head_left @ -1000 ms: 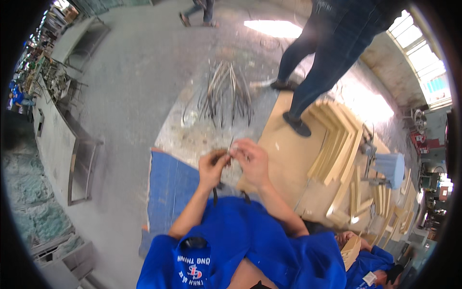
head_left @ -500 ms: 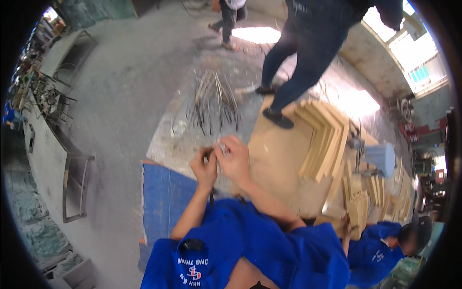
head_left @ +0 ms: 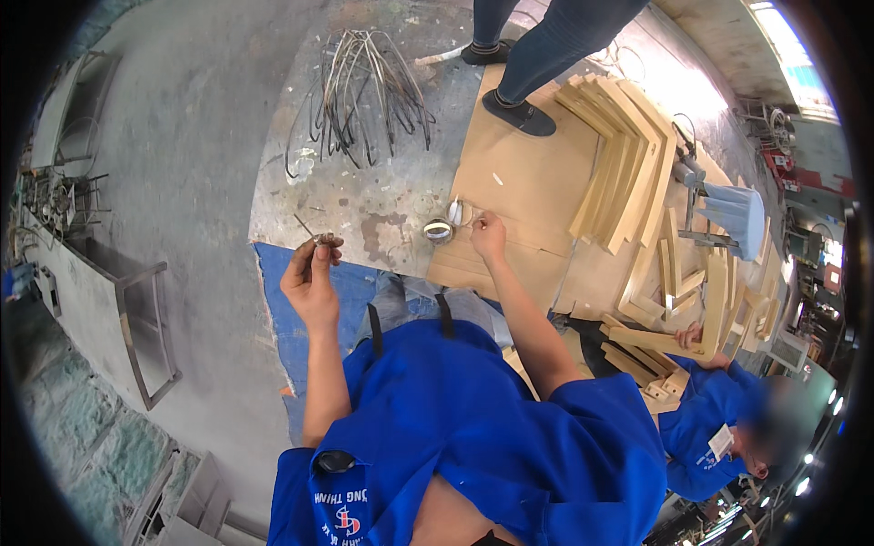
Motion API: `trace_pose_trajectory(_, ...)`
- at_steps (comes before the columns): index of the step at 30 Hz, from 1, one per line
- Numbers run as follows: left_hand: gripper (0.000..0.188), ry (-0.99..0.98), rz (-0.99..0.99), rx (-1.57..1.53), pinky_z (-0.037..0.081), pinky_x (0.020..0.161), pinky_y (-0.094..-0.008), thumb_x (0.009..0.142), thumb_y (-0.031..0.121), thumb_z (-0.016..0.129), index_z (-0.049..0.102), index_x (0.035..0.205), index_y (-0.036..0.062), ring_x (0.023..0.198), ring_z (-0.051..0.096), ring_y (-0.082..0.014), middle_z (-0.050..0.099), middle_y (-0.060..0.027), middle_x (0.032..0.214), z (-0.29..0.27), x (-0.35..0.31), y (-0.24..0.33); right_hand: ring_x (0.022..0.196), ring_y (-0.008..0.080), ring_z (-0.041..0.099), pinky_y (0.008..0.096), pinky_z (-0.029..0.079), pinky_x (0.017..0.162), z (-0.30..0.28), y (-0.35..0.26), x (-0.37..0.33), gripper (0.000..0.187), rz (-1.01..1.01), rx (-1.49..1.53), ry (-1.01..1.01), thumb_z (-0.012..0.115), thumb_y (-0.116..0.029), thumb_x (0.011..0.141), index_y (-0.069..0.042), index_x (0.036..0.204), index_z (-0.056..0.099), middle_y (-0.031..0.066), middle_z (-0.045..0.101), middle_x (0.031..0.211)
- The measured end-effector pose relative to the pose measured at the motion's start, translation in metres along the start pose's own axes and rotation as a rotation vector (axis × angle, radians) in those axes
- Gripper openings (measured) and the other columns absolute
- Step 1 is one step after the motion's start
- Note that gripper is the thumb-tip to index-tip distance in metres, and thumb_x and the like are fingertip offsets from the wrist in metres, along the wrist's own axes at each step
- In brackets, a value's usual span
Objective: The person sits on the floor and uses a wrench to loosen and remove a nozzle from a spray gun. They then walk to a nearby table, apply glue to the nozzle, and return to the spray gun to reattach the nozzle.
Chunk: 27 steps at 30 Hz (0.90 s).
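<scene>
My left hand (head_left: pixel 312 282) is raised over the edge of the blue sheet (head_left: pixel 305 318), its fingers closed round a thin dark rod (head_left: pixel 304 225) that sticks out past the fingertips. My right hand (head_left: pixel 490 237) is low over the brown cardboard (head_left: pixel 514 182), fingers curled together; what they pinch, if anything, is too small to make out. Just left of it are a small round metal tin (head_left: pixel 439 231) and a white round piece (head_left: pixel 455 212). Farther off, a bundle of thin bent metal rods (head_left: pixel 364 86) lies fanned out on the stained grey board (head_left: pixel 282 196).
A person's legs (head_left: pixel 537 55) stand on the cardboard's far part. To the right are angled wooden pieces (head_left: pixel 628 164) in a stack and a blue plastic stool (head_left: pixel 733 214). A co-worker's hand (head_left: pixel 692 335) holds a wooden piece. A metal-framed table (head_left: pixel 91 300) stands left.
My hands were together in front of me; now they are apart, the left raised with the rod, the right lower beside the tin. The view has tilted, so the tin shows.
</scene>
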State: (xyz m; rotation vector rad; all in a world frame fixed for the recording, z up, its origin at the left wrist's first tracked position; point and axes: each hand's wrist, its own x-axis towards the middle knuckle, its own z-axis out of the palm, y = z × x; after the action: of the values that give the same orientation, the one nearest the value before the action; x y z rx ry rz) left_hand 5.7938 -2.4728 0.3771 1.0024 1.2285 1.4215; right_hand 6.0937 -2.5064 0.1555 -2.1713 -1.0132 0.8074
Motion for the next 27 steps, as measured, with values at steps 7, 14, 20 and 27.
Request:
trace_pose_trajectory(7,0.021,-0.016,-0.14,0.111,0.05,0.071,-0.0303,0.103,0.011,0.062,0.067,0.109,-0.0082,0.079,0.062,-0.0179,0.07,-0.0134,0.091,0.001,-0.009,-0.008,0.09,0.0407,0.071,0.0494,0.056,0.081,0.075,0.073,0.044,0.018,0.132,-0.416,-0.171,0.07,-0.015,0.084,0.0,0.092,0.071,0.0224,0.073,0.094)
trace_pose_trajectory(14,0.021,-0.055,-0.187,0.149,0.051,0.071,-0.031,0.103,0.01,0.062,0.067,0.109,-0.0087,0.079,0.062,-0.0182,0.069,-0.0141,0.091,0.003,-0.013,-0.014,0.093,0.0363,0.073,0.0466,0.058,0.082,0.116,0.086,0.062,0.02,0.252,-0.626,-0.214,0.074,-0.019,0.082,-0.004,0.095,0.074,0.0208,0.074,0.101)
trace_pose_trajectory(20,0.021,-0.064,-0.193,0.151,0.051,0.072,-0.0305,0.102,0.01,0.063,0.068,0.111,-0.0083,0.08,0.064,-0.0185,0.07,-0.0142,0.093,0.0,-0.011,-0.009,0.09,0.0363,0.073,0.0472,0.057,0.077,0.097,0.091,0.056,0.021,0.351,-0.422,-0.135,0.076,-0.017,0.079,-0.001,0.093,0.075,0.02,0.075,0.096)
trace_pose_trajectory(27,0.021,-0.062,-0.199,0.09,0.051,0.072,-0.0309,0.102,0.011,0.064,0.068,0.11,-0.0084,0.08,0.063,-0.0184,0.07,-0.0134,0.092,0.012,-0.007,-0.003,0.061,0.0145,0.061,0.0334,0.05,0.056,0.032,0.066,0.017,0.023,0.255,0.149,-0.134,0.082,-0.02,0.083,-0.004,0.099,0.078,0.0058,0.068,0.071)
